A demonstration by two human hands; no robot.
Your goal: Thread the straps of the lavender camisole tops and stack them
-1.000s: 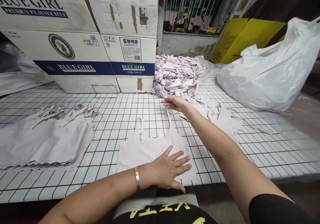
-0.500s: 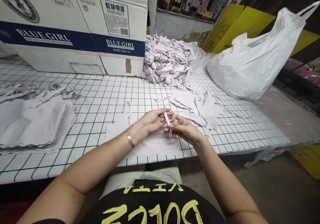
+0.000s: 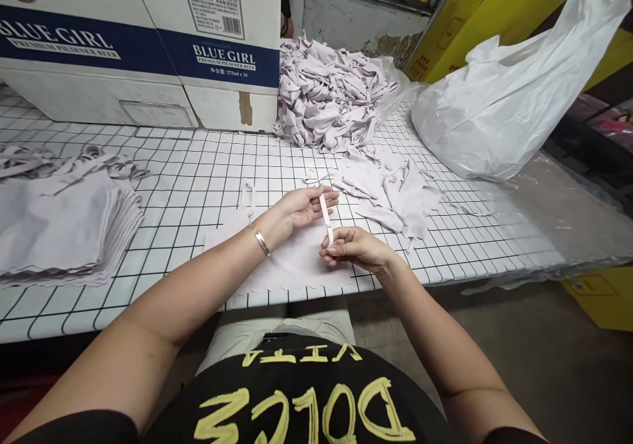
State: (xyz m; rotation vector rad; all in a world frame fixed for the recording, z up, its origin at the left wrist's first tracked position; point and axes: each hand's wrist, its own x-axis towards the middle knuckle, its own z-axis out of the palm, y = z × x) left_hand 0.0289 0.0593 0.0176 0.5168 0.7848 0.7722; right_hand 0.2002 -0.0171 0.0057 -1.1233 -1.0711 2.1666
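Observation:
A narrow pale pink strap (image 3: 325, 212) runs between my two hands above the table. My left hand (image 3: 304, 208) pinches its upper end between thumb and forefinger, the other fingers stretched out. My right hand (image 3: 353, 249) grips the lower end with thumb and curled fingers. Beneath both hands lies a flat pale pink fabric piece (image 3: 291, 266) near the table's front edge, partly hidden by my left forearm. Another strap loop (image 3: 248, 195) sticks up from that piece's far left corner.
A stack of fabric pieces with straps (image 3: 59, 226) lies at left. Behind stand a beer carton (image 3: 232, 107) and a heap of pink fabric (image 3: 331, 94). Loose pieces (image 3: 395, 196) lie right of my hands, with a white plastic bag (image 3: 494, 114) beyond on the checked table (image 3: 188, 180).
My right hand has drawn down and away from my left, so more of the strap shows between them. The whole view has shifted slightly.

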